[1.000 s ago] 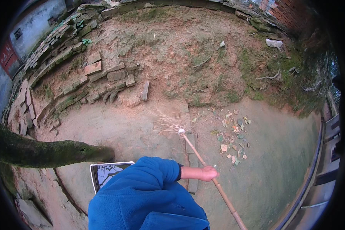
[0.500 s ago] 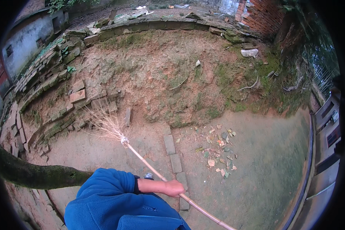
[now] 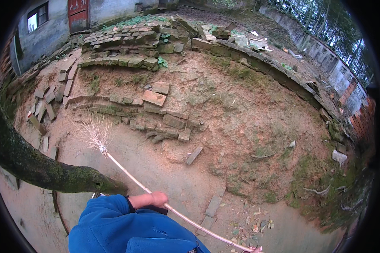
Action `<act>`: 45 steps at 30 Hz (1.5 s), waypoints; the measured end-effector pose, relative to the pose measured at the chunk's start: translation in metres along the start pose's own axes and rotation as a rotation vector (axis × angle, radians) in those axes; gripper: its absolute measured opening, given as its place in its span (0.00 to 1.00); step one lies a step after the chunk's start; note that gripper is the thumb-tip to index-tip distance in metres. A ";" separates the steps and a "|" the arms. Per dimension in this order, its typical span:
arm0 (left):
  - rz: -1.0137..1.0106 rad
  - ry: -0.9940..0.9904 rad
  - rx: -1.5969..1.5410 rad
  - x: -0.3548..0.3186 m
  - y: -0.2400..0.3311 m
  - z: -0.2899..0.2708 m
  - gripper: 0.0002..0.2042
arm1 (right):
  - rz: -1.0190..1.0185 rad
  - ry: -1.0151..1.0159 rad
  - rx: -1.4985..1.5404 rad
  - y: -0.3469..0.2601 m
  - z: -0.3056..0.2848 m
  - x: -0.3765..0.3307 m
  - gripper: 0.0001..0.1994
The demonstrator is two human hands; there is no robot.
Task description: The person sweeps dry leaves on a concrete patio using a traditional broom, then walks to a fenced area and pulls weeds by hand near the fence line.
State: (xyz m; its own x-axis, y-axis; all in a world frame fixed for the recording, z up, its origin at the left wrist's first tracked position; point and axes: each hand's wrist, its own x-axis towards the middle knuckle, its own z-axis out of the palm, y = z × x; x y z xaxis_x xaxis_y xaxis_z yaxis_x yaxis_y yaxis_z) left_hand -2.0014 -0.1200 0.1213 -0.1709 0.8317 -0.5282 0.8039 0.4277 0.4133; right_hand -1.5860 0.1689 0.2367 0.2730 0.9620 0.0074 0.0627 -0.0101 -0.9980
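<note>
My left hand (image 3: 158,198), at the end of the blue sleeve (image 3: 107,206), is closed round the bamboo handle of a broom (image 3: 131,176). The handle slants from the lower right up to the left. Its head of thin pale twigs (image 3: 93,131), tied with a whitish binding, fans out over the dirt ground left of the middle. At the lower edge, only the fingers of my right hand (image 3: 254,249) show, wrapped round the handle's other end; the rest of that hand is out of view. Some dry leaves (image 3: 255,225) lie to the right of the handle.
A mossy tree trunk (image 3: 50,173) curves in from the left, close to my left sleeve. Ahead rises a rough earth bank (image 3: 249,118) with stacked bricks (image 3: 126,62). Loose bricks (image 3: 46,101) lie at the left. A row of flat bricks (image 3: 215,205) crosses the ground.
My view has turned left, so the bank and leaves sit further right. My left hand and the broom head appear further left, nearer the trunk. My right fingers have come into view.
</note>
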 end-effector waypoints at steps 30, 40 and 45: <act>-0.671 0.309 -0.569 -0.042 -0.397 -0.209 0.08 | 0.146 -1.247 0.606 -0.139 0.832 -0.183 0.15; -0.752 0.138 -0.890 -0.090 -0.513 -0.201 0.14 | 0.077 -1.468 0.230 -0.136 0.941 -0.301 0.21; -0.731 0.178 -0.931 -0.105 -0.588 -0.190 0.16 | 0.173 -1.448 0.000 -0.096 0.933 -0.328 0.18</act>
State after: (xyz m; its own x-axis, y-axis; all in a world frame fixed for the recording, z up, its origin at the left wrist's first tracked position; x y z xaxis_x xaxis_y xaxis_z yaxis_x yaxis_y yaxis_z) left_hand -2.5642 -0.3914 0.0743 -0.5511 0.2909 -0.7821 -0.2249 0.8508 0.4749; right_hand -2.5768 0.1090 0.2715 -0.9093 0.3756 -0.1794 0.1304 -0.1521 -0.9797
